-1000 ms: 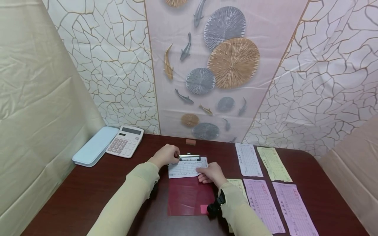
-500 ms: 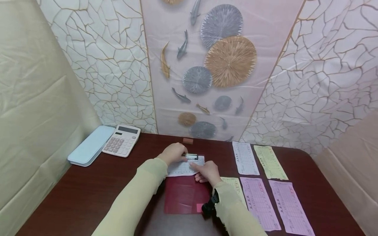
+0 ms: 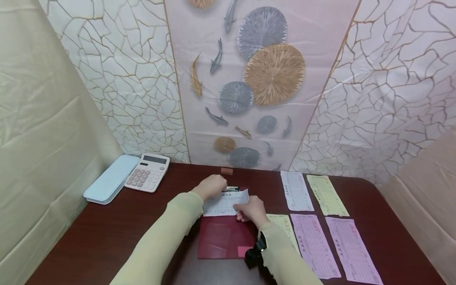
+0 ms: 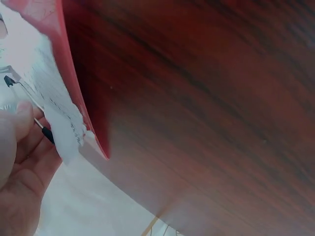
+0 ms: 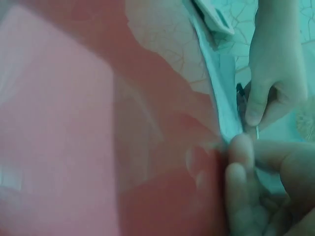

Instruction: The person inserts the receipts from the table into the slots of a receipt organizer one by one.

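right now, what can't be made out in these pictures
Head view: left part of the clip, hidden by the left hand.
Head view: print on the held white slip, too small.
Head view: much of the nearer yellow slip, behind the right sleeve.
Left wrist view: part of the left hand, cut off by the left edge.

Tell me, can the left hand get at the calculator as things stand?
Probably yes, though the left hand pinches the clip and would have to let go first. The calculator lies uncovered on that side, with no object seen between them.
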`<state>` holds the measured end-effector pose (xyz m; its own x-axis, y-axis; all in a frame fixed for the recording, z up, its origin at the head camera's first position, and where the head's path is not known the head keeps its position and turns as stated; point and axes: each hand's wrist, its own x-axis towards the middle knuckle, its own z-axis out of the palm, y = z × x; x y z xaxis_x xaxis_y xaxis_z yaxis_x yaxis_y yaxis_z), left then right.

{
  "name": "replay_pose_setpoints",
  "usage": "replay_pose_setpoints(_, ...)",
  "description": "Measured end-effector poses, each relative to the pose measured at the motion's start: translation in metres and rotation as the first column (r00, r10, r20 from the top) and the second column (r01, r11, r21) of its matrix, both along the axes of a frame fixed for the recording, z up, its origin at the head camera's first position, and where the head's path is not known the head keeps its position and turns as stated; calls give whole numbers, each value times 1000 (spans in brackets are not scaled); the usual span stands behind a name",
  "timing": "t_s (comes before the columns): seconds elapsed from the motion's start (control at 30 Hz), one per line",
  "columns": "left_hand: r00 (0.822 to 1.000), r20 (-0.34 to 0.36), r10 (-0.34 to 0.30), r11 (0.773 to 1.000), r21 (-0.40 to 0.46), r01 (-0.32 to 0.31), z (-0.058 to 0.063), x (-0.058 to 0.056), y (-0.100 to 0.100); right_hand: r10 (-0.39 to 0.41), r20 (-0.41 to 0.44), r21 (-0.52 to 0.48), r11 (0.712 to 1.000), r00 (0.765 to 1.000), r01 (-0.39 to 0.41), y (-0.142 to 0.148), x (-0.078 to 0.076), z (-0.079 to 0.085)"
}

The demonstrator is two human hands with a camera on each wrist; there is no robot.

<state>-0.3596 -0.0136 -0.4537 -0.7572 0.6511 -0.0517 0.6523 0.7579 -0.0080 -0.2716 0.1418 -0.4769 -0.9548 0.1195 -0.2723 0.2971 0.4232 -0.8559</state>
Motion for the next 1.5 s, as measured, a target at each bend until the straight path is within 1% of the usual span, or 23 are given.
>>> replay_pose_setpoints(0.07, 1000, 26, 15, 1000, 17, -16, 0, 0, 0, 4, -12, -12, 1000, 1000, -4, 1, 2, -1)
replay_pose_setpoints(0.17, 999, 38, 35, 998, 49, -37, 0, -1, -1, 5, -23, -19, 1000, 1000, -6, 0, 4, -2)
replay_pose_setpoints(0.27, 998, 41, 44, 996, 77, -47, 0, -2, -1, -12, -5, -17, 1000, 1000, 12, -1, 4, -1)
replay_pose_setpoints(0.4, 999, 38, 39, 996, 81, -42, 0, 0, -1, -25, 24, 12, 1000, 999, 25, -1, 3, -1)
replay_pose_setpoints(0.47, 999, 36, 41, 996, 73, -44, 0, 0, -1, -20, 26, 24, 1000, 999, 19, -2, 2, -1)
replay_pose_setpoints(0.6, 999, 11, 39, 997, 62, -40, -2, 1, 0, -16, 28, 44, 999, 999, 15, -2, 1, -1)
replay_pose_setpoints(0.7, 1000, -11, 30, 998, 59, -29, -3, 0, 0, -16, 35, 83, 996, 999, 13, -3, -1, 0)
replay_pose_setpoints(0.87, 1000, -24, 14, 999, 51, -13, -4, 0, 0, -14, 63, 118, 993, 998, 7, -4, -5, 2)
replay_pose_setpoints(0.97, 999, -46, -1, 1000, 26, 3, -4, 2, 0, -15, 77, 108, 994, 997, 6, -4, -6, 3)
replay_pose_setpoints(1.13, 991, -126, -47, 997, -74, 38, -3, 5, 2, -19, 90, 129, 992, 996, 7, -4, -8, 5)
replay_pose_setpoints(1.2, 987, -153, -57, 993, -107, 40, -3, 5, 3, -18, 93, 141, 990, 996, 5, -4, -9, 6)
replay_pose_setpoints(1.27, 986, -160, -51, 992, -123, 32, -3, 6, 3, -13, 95, 147, 989, 995, -1, -5, -9, 6)
replay_pose_setpoints(1.33, 990, -140, -34, 995, -97, 20, -3, 6, 2, -12, 98, 147, 989, 995, -2, -5, -10, 7)
replay_pose_setpoints(1.37, 994, -112, -16, 998, -66, 8, -3, 5, 1, -10, 97, 142, 990, 995, -4, -5, -9, 6)
replay_pose_setpoints(1.43, 999, -33, 21, 1000, 15, -21, -1, 4, -1, 2, 93, 123, 992, 996, -14, -5, -9, 6)
replay_pose_setpoints(1.5, 996, 66, 63, 991, 118, -71, 1, 2, -5, 17, 91, 85, 996, 996, -25, -5, -8, 4)
